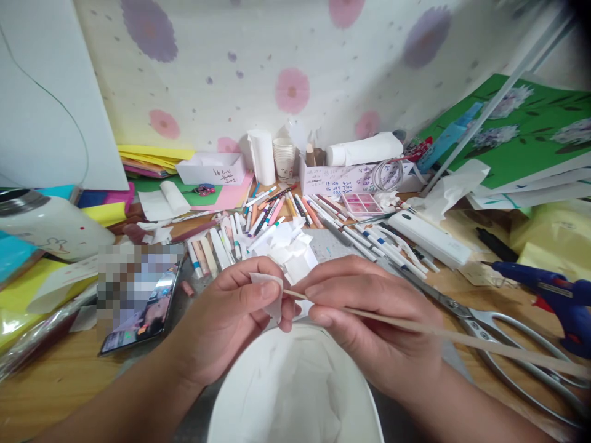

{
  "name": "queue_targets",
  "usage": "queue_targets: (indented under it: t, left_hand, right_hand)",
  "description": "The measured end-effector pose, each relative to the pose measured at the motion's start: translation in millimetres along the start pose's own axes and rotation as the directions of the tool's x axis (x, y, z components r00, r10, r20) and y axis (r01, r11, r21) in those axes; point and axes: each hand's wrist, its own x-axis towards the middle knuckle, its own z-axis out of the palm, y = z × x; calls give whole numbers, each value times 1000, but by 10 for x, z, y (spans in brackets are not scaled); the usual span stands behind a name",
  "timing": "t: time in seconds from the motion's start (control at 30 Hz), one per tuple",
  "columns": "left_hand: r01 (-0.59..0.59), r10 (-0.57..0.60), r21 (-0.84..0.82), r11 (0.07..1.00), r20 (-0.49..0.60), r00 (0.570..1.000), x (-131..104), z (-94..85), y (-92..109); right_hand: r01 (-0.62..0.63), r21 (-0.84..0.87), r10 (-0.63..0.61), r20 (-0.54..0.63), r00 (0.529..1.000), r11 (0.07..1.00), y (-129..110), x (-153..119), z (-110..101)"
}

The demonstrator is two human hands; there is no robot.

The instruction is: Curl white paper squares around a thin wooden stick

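Observation:
My left hand (244, 307) pinches a small white paper piece (272, 306) between thumb and fingers. My right hand (369, 307) holds a long thin wooden stick (415, 326). Its tip meets the paper by my left fingertips, and its other end runs out to the right edge. Both hands are close together over the back rim of a white round container (295, 394). Behind them lies a pile of crumpled white paper pieces (293, 243).
Many markers (226, 243) spread across the desk behind. A phone (145, 307) and a white bottle (50, 224) stand at the left. Large scissors (489, 332), a blue glue gun (549, 286) and a white box-like device (429, 239) lie at the right.

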Motion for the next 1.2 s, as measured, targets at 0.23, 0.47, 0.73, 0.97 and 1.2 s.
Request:
queue_targets:
  t: [0.23, 0.47, 0.73, 0.97, 1.2]
  left_hand:
    - [-9, 8, 18, 1000, 18, 1000, -4, 3, 5]
    - [-19, 18, 37, 999, 10, 1000, -15, -10, 11]
    - [-45, 52, 91, 995, -82, 995, 18, 26, 3]
    - [-43, 55, 97, 994, -118, 992, 7, 33, 6]
    - [-38, 43, 69, 997, -67, 997, 16, 36, 30]
  right_hand:
    - [-3, -18, 3, -12, 1000, 1000, 15, -10, -4]
    - [14, -6, -14, -23, 1000, 1000, 15, 0, 16]
    - [1, -51, -5, -76, 997, 999, 32, -21, 2]
    - [15, -41, -16, -39, 999, 999, 49, -34, 3]
    - [30, -31, -30, -1, 1000, 999, 25, -2, -4]
